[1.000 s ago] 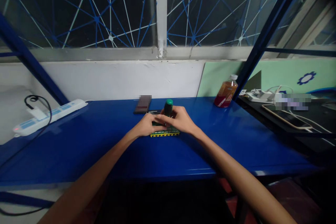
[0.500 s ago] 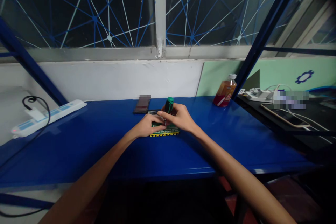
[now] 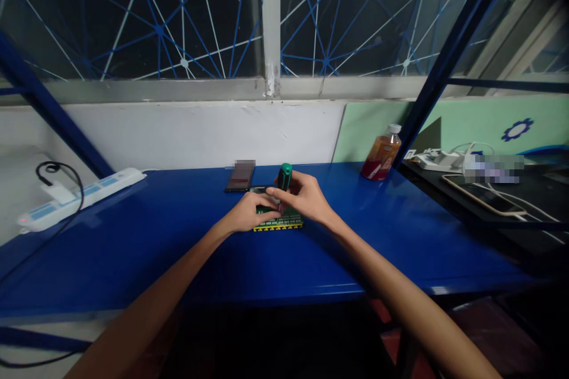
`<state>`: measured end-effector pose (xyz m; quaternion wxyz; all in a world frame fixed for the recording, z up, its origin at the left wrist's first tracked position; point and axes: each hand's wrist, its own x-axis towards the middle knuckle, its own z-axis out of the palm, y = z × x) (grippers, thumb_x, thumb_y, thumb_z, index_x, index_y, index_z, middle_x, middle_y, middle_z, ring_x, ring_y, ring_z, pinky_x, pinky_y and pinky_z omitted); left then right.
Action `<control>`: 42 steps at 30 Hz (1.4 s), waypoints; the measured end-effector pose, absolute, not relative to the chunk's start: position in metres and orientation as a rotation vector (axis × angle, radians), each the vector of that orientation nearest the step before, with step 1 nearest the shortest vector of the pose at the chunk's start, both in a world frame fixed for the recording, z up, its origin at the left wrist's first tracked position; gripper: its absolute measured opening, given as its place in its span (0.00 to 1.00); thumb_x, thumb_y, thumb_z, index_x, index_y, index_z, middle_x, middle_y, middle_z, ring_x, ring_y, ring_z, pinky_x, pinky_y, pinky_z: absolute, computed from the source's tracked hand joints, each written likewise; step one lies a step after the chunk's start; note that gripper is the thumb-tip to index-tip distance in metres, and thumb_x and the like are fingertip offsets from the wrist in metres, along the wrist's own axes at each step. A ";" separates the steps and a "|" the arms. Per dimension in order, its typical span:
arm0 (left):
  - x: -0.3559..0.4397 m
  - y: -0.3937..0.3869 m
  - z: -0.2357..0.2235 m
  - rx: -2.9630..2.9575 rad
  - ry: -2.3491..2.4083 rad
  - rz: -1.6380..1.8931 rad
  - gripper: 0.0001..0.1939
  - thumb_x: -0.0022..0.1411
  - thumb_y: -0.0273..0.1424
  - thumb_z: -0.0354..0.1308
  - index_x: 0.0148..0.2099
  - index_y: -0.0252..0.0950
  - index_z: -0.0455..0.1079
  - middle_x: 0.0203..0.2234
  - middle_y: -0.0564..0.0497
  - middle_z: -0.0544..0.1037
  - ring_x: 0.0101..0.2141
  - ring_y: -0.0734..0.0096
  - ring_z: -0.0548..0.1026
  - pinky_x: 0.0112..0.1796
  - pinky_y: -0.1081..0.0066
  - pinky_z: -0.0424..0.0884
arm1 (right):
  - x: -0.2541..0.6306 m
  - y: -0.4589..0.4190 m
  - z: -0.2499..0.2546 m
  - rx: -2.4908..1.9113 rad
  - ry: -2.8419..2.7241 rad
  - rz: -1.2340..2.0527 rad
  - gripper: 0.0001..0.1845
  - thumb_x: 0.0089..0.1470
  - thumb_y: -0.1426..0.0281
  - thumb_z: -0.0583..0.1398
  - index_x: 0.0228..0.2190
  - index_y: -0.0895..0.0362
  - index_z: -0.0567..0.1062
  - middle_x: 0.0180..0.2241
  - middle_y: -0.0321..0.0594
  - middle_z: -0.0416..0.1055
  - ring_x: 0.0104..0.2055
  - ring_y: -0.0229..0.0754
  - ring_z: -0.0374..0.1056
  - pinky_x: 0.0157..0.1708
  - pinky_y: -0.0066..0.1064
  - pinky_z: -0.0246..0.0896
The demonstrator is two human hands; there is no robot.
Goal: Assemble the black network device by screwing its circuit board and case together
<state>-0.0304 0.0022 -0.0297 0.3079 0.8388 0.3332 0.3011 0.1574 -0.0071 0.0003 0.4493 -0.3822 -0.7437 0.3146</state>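
Upright over a green circuit board stands a screwdriver with a green and black handle. My right hand is closed around the handle, thumb pointing left. From the left, my left hand reaches over the board, its thumb and forefinger brought together beside the screwdriver's lower shaft. Whether they pinch the shaft or some small part cannot be made out. A yellow strip with dark marks runs along the board's near edge. Both hands hide much of the board, and the screwdriver's tip is hidden.
The blue table carries a dark flat phone-like object behind my hands. A drink bottle stands at the back right. At left lies a white power strip with a black cable. A phone and white cables lie on a black surface at right.
The screwdriver's handle has shifted very slightly to the left. Both hands stay in nearly the same place over the board.
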 end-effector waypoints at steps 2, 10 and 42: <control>-0.029 0.002 -0.030 2.194 0.898 0.831 0.06 0.57 0.32 0.64 0.36 0.36 0.79 0.34 0.47 0.82 0.38 0.62 0.79 0.42 0.65 0.72 | 0.157 -0.007 0.001 -0.939 -1.845 0.777 0.18 0.50 0.54 0.63 0.32 0.57 0.74 0.24 0.37 0.71 0.25 0.38 0.65 0.24 0.31 0.57; -0.029 -0.001 -0.025 2.256 0.851 0.809 0.09 0.60 0.33 0.61 0.39 0.35 0.79 0.36 0.46 0.82 0.39 0.64 0.78 0.43 0.65 0.71 | 0.159 -0.006 0.001 -0.941 -1.828 0.815 0.19 0.53 0.53 0.60 0.29 0.57 0.72 0.23 0.38 0.72 0.24 0.38 0.67 0.25 0.32 0.59; 0.044 0.012 -0.012 2.461 0.798 0.722 0.10 0.59 0.29 0.60 0.42 0.38 0.79 0.36 0.48 0.82 0.36 0.65 0.78 0.44 0.64 0.70 | 0.237 0.048 0.013 -1.016 -1.312 0.413 0.22 0.50 0.50 0.62 0.24 0.57 0.72 0.21 0.42 0.74 0.18 0.40 0.70 0.21 0.32 0.68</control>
